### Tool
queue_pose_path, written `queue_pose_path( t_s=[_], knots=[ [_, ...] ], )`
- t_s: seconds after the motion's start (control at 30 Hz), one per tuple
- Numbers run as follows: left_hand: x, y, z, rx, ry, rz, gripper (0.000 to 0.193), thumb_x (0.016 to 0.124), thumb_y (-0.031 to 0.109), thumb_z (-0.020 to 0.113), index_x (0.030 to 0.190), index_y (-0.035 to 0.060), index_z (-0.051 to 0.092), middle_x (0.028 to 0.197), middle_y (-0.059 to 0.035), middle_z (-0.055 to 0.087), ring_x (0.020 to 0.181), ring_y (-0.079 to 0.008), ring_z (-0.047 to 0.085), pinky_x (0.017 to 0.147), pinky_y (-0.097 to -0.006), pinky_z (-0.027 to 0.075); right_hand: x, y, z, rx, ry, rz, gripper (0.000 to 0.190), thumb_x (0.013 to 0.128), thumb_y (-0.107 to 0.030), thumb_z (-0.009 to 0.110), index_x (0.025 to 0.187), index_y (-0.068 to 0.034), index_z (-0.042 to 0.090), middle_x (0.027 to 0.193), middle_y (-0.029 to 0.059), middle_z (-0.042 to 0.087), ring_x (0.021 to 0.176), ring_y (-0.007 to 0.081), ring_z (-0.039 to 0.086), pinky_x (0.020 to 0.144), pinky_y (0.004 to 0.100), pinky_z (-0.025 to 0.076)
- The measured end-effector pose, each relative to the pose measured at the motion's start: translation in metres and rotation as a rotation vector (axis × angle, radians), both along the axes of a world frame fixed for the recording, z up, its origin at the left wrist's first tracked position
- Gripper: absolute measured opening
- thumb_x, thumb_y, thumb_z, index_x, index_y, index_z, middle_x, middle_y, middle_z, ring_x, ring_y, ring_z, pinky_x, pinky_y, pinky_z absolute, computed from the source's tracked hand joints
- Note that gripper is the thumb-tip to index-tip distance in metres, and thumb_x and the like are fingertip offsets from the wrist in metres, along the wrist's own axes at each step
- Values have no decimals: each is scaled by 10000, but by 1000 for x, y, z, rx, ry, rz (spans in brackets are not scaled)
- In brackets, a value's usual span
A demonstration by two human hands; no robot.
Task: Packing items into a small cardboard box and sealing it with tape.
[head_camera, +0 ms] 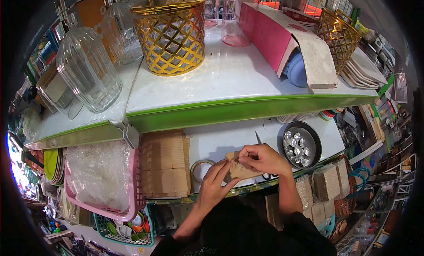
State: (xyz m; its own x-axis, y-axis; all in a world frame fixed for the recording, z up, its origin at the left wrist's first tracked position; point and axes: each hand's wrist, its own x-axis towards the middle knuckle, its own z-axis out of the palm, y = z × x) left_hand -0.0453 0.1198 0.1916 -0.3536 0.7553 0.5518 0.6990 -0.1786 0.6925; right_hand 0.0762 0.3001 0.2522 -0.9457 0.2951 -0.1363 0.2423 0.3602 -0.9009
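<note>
A small brown cardboard box (243, 172) sits at the front of the lower shelf. My left hand (215, 180) holds its left side, with the thumb at the near edge and the fingers over the top. Over the box, my right hand (263, 158) bends its thumb and fingertips together at the upper face; whatever lies between them is too small to make out. Scissors (267, 176) lie partly under my right hand, their blade tip showing beyond it. Beside my left hand is a roll of tape (198, 171). Flattened cardboard boxes (164, 176) are stacked farther left.
A dark round pan (318, 146) holds several clear faceted pieces (298, 151). Above, the green-edged shelf (232, 111) overhangs, bearing a gold lattice jar (170, 37), a glass bottle (87, 70) and a pink box (265, 37). A pink basket (134, 183) with bubble wrap (97, 173) stands left.
</note>
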Motion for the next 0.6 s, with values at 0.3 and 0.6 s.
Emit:
queue_pose_path(
  t_s=[0.3, 0.6],
  knots=[
    [-6, 3, 22, -81, 35, -16, 551, 742, 163, 837, 1224, -13, 637, 1139, -163, 629, 1085, -321, 591, 931, -408, 489, 4, -2, 1, -231, 49, -83, 208, 999, -155, 600, 1155, -50, 510, 946, 38, 644, 726, 53, 598, 543, 209, 454],
    [-4, 12, 26, -141, 119, 155, 254, 765, 138, 775, 1006, 64, 744, 1022, -67, 652, 1114, -281, 547, 930, -415, 422, 3, -12, 6, 1, 108, -120, 864, 780, 12, 779, 1511, -113, 335, 1146, 88, 628, 719, 84, 582, 623, 240, 500]
  ],
)
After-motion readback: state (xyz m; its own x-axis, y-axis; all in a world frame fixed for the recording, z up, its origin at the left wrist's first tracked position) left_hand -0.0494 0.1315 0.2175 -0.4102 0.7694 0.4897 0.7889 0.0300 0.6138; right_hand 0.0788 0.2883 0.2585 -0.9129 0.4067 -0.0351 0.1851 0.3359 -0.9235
